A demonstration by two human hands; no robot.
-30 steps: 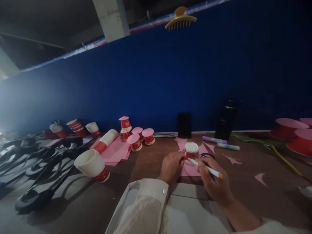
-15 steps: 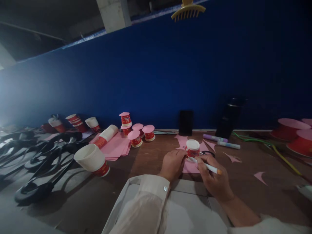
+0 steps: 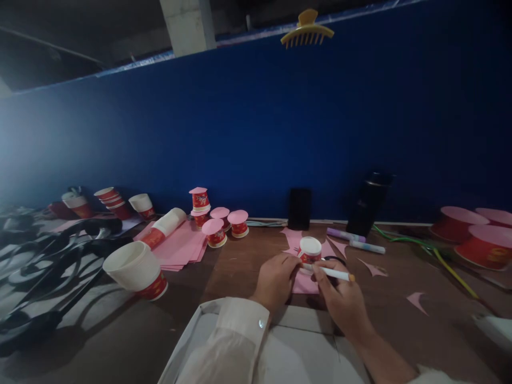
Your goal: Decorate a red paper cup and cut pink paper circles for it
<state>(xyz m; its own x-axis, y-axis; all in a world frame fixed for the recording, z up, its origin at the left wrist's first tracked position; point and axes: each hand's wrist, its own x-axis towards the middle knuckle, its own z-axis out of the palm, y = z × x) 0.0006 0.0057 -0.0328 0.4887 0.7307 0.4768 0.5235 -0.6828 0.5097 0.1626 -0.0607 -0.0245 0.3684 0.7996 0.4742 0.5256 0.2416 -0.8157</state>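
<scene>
A small red paper cup point(image 3: 310, 250) with a white top stands upside down on a pink paper sheet point(image 3: 305, 285), close in front of me. My left hand point(image 3: 276, 280) has its fingers curled against the cup's near left side. In my right hand point(image 3: 340, 296) is a white marker pen point(image 3: 336, 273) with an orange end, its tip pointing left at the cup's lower part. The fingertips of both hands nearly meet there, so the pen's tip is hard to make out. Black-handled scissors point(image 3: 335, 260) lie partly hidden behind the cup and right hand.
Purple point(image 3: 344, 234) and pale blue pens point(image 3: 367, 247) lie right of the cup, among pink scraps point(image 3: 417, 303). Red cups with pink discs point(image 3: 214, 232) stand left, beside stacked pink sheets point(image 3: 182, 248). Nested white cups point(image 3: 134, 266), a black flask point(image 3: 368, 202) and cables surround.
The view has shifted slightly, so the table things sit lower and further left. The marker pen lies flatter now, and both hands keep close to the cup.
</scene>
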